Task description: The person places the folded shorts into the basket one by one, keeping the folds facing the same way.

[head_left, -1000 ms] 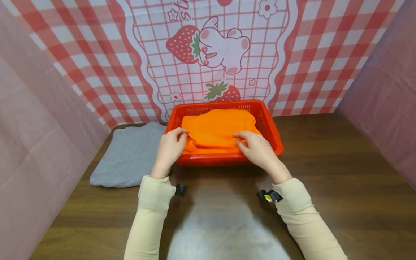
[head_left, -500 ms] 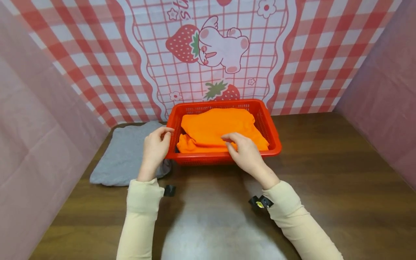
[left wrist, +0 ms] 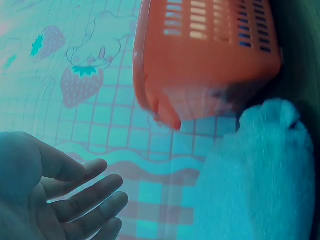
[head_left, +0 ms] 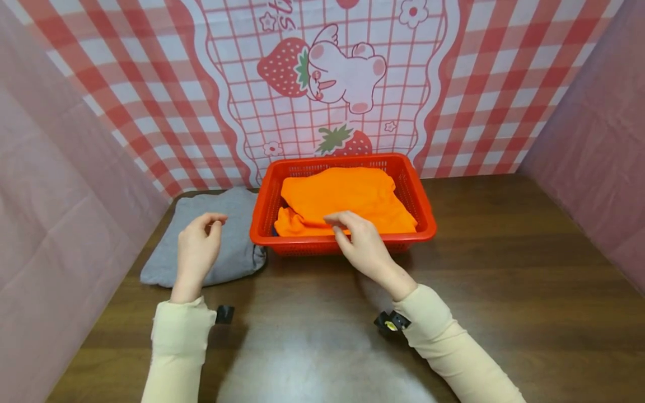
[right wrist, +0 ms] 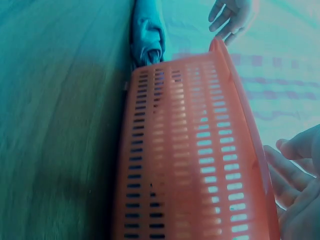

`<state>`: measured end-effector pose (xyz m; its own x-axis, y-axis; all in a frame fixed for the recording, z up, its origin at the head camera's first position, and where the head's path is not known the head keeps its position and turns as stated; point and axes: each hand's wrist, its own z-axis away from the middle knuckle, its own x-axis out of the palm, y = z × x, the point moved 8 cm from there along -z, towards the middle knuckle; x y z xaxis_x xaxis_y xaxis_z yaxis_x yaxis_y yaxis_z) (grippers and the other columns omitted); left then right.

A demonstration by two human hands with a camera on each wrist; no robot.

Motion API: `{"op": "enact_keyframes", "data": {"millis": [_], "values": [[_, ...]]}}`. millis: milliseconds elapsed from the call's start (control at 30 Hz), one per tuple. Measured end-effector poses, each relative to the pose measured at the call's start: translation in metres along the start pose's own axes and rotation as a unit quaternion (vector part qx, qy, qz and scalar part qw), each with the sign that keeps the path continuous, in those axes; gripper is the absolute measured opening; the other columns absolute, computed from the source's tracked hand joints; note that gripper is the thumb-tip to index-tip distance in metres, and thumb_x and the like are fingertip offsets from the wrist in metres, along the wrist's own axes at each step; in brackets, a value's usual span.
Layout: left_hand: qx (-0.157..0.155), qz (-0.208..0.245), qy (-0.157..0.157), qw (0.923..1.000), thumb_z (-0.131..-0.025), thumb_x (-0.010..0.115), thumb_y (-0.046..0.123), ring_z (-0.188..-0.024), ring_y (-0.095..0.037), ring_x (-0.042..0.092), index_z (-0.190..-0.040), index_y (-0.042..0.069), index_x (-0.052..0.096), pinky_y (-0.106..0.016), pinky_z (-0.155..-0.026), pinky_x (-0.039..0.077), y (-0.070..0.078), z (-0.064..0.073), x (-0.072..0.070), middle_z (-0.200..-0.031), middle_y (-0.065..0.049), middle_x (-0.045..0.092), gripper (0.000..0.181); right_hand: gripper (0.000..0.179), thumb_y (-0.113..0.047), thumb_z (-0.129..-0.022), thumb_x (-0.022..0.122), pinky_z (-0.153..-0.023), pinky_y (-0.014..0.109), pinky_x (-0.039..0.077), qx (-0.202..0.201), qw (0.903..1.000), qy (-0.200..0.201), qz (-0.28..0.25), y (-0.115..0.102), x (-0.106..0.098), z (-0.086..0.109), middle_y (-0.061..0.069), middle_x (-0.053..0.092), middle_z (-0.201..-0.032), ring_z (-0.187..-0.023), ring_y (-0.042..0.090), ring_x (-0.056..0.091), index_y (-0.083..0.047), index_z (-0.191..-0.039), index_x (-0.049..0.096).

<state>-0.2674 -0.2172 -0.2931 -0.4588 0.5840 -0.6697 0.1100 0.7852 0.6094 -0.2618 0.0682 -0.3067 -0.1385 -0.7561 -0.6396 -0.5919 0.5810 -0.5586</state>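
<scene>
My left hand [head_left: 198,249] hovers over a folded grey cloth [head_left: 234,246], its relaxed fingers holding nothing. In the left wrist view its fingers are apart from both the cloth and the basket. At the front rim of a red plastic basket [head_left: 258,218], my right hand [head_left: 364,249] hangs with loosely bent fingers and nothing in them. Inside the basket lies a folded orange cloth [head_left: 347,196], rumpled at its front left corner. Something dark shows beneath that corner, mostly hidden.
The brown wooden table [head_left: 504,268] extends in front and to the right of the basket. A red-and-white checked curtain with strawberries [head_left: 284,67] hangs close behind it. Plain pink curtains [head_left: 594,145] stand at both sides.
My left hand has left the orange cloth and moved left, past the basket's rim, over the grey cloth. My right hand has drifted left and nearer. The basket's left end has shifted slightly left.
</scene>
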Motion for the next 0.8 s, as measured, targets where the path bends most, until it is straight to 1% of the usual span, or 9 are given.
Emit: {"op": "enact_keyframes", "data": {"millis": [200, 333, 467, 667, 800], "values": [[-0.01, -0.007, 0.019, 0.9998, -0.09, 0.046, 0.014, -0.073, -0.024, 0.059, -0.1, 0.008, 0.069, -0.032, -0.062, 0.039, -0.008, -0.001, -0.013, -0.091, -0.012, 0.068, 0.025, 0.022, -0.006, -0.087, 0.056, -0.084, 0.032, 0.048, -0.014, 0.9998, -0.002, -0.011, -0.008, 0.006, 0.001, 0.003, 0.064, -0.105, -0.091, 0.013, 0.058, -0.009, -0.108, 0.062], [-0.022, -0.015, 0.018, 0.9995, -0.091, 0.045, 0.016, -0.079, -0.026, 0.06, -0.102, 0.008, 0.068, -0.034, -0.064, 0.04, -0.013, -0.001, -0.019, -0.095, -0.013, 0.067, 0.026, 0.021, -0.003, -0.086, 0.056, -0.082, 0.031, 0.049, -0.021, 0.9996, 0.007, -0.019, -0.014, 0.008, 0.003, 0.001, 0.064, -0.103, -0.089, 0.012, 0.058, -0.01, -0.105, 0.063], [-0.035, -0.017, 0.012, 0.9992, -0.092, 0.044, 0.017, -0.082, -0.026, 0.059, -0.103, 0.008, 0.067, -0.034, -0.066, 0.04, -0.017, 0.001, -0.021, -0.096, -0.013, 0.067, 0.027, 0.018, -0.004, -0.085, 0.058, -0.081, 0.029, 0.049, -0.029, 0.9992, 0.005, -0.026, -0.019, 0.01, 0.007, -0.001, 0.064, -0.099, -0.087, 0.01, 0.058, -0.011, -0.101, 0.065], [-0.049, -0.016, 0.006, 0.9987, -0.092, 0.043, 0.018, -0.086, -0.026, 0.06, -0.104, 0.008, 0.067, -0.037, -0.07, 0.041, -0.023, 0.0, -0.022, -0.098, -0.013, 0.067, 0.029, 0.016, -0.007, -0.084, 0.061, -0.081, 0.03, 0.048, -0.046, 0.9989, -0.002, -0.001, -0.027, 0.015, 0.011, -0.004, 0.064, -0.093, -0.087, 0.011, 0.06, -0.013, -0.098, 0.066], [-0.061, -0.018, -0.003, 0.998, -0.092, 0.041, 0.017, -0.089, -0.027, 0.059, -0.107, 0.007, 0.065, -0.04, -0.072, 0.042, -0.027, -0.001, -0.022, -0.1, -0.013, 0.066, 0.03, 0.016, -0.008, -0.085, 0.06, -0.078, 0.028, 0.048, -0.061, 0.998, -0.008, 0.013, -0.033, 0.019, 0.012, -0.005, 0.064, -0.093, -0.084, 0.008, 0.059, -0.015, -0.099, 0.066]]}}
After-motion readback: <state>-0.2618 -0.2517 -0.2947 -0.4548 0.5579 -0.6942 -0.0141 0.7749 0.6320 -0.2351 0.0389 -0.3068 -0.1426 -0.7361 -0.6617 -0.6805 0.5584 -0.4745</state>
